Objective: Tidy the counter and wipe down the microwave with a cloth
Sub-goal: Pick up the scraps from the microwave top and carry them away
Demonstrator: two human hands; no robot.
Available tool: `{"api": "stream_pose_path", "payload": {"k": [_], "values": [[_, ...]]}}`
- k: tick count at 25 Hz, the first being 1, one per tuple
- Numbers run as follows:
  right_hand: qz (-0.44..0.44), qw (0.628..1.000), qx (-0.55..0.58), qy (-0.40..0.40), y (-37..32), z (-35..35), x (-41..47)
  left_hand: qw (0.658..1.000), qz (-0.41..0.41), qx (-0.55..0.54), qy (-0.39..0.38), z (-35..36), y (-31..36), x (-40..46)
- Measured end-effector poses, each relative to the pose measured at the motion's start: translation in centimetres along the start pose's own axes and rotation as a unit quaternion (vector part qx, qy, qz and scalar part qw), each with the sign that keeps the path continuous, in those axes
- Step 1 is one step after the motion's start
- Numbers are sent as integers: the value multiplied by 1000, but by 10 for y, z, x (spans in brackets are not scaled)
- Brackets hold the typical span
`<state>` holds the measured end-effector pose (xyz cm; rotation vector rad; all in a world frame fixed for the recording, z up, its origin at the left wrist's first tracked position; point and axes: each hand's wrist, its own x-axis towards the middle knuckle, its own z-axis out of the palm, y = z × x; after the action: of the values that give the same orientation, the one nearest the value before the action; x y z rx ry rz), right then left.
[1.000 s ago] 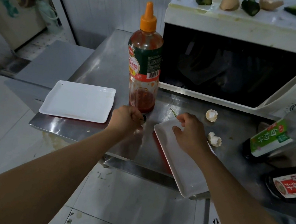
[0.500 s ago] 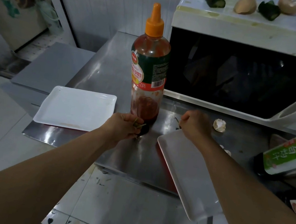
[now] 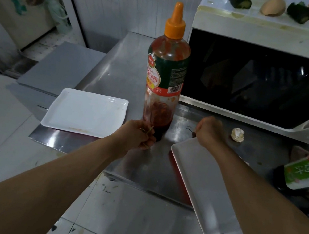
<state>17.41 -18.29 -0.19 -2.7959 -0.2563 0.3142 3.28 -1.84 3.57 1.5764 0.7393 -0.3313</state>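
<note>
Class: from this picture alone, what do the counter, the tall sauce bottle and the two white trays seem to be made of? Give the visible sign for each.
Counter: likely stainless steel, brushed grey with mirror-like reflections. Sauce bottle: clear plastic, probably; red sauce shows through, orange nozzle cap. Left tray and right tray: smooth glossy white, melamine or ceramic; the look leaves it open.

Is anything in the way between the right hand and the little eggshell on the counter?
Nothing visible: only bare steel counter lies between the right hand and the eggshell just to its right.
</note>
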Motion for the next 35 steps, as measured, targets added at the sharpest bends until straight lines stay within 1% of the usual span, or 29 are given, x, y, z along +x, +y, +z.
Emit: {"api": "stream_pose_path", "payload": {"k": [3, 6, 9, 13, 16, 20, 23, 29, 31, 33, 35], "values": [[-17, 999, 26, 12, -2, -18, -10, 999, -16, -38, -5, 0, 2, -6], [-67, 992, 102, 17, -6, -37, -28, 996, -25, -88, -11, 1, 7, -14], [-107, 979, 171, -15, -14, -57, -48, 993, -29, -109, -16, 0, 13, -27], [-146, 968, 202, -43, -36, -83, -74, 987, -27, -157, 7, -5, 24, -49], [-186, 954, 226, -58, -60, -97, -93, 985, -17, -173, 21, -11, 33, -64], [-250, 950, 177, -58, -90, -106, -111, 986, -4, -167, 27, -16, 42, -77], [-272, 949, 152, -47, -104, -103, -118, 985, 5, -172, 22, -18, 43, -82], [-269, 950, 150, -53, -104, -100, -120, 978, -12, -206, 12, -23, 35, -84], [-260, 953, 152, -41, -100, -101, -118, 976, -19, -219, 9, -24, 32, -83], [-250, 957, 145, -28, -91, -101, -116, 976, -26, -214, 11, -24, 29, -79], [-233, 962, 135, -35, -79, -99, -113, 980, -28, -197, 12, -24, 25, -75]]}}
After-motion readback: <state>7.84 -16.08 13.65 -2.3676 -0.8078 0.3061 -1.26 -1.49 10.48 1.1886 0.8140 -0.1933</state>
